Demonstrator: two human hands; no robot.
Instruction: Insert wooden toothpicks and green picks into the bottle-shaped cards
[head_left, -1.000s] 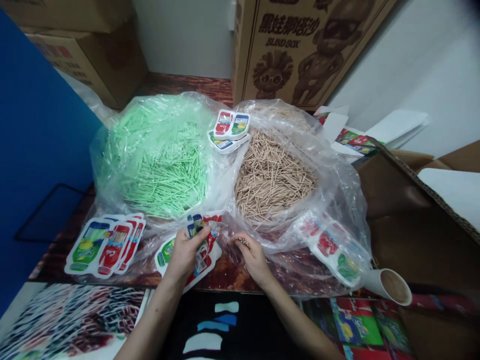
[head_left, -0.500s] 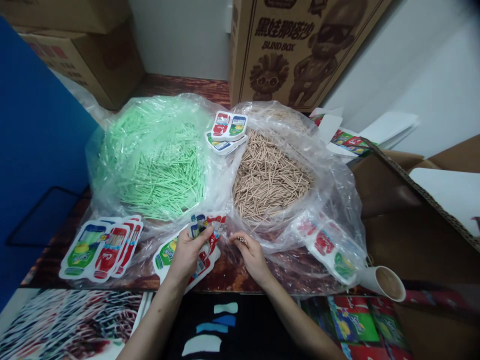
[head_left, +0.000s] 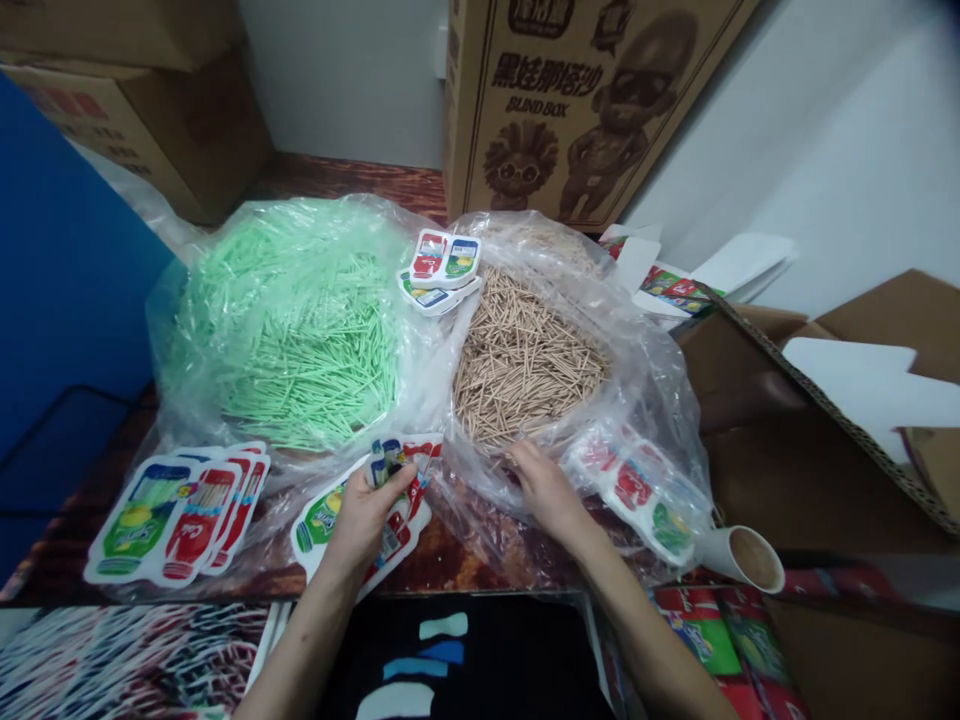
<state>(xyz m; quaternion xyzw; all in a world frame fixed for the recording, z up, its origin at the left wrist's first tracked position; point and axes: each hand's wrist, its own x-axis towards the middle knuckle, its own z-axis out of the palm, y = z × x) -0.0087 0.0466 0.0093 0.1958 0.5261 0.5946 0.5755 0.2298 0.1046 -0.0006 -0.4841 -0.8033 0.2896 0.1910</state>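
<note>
My left hand [head_left: 367, 515] is closed on a small printed card pack [head_left: 409, 462] with red and blue bottle pictures. Beneath it lie more bottle-shaped cards [head_left: 319, 525], partly covered by the hand. My right hand [head_left: 544, 485] is at the near edge of the heap of thin brown sticks [head_left: 525, 370], its fingers curled inward. What those fingers hold, if anything, is hidden. To the left of the brown heap, a larger heap of thin green sticks [head_left: 322, 350] lies in a clear plastic bag.
Overlapping filled cards [head_left: 150, 520] lie at the left. Two small cards [head_left: 446, 260] rest between the bags. Another card [head_left: 634, 490] lies at right under plastic, near a tipped paper cup [head_left: 750, 560]. An open carton [head_left: 787, 440] stands right; a large box [head_left: 585, 110] stands behind.
My right hand has moved right and forward to the brown heap's edge; the brown stick bundle seen in it before is out of sight. My left hand keeps hold of the card pack.
</note>
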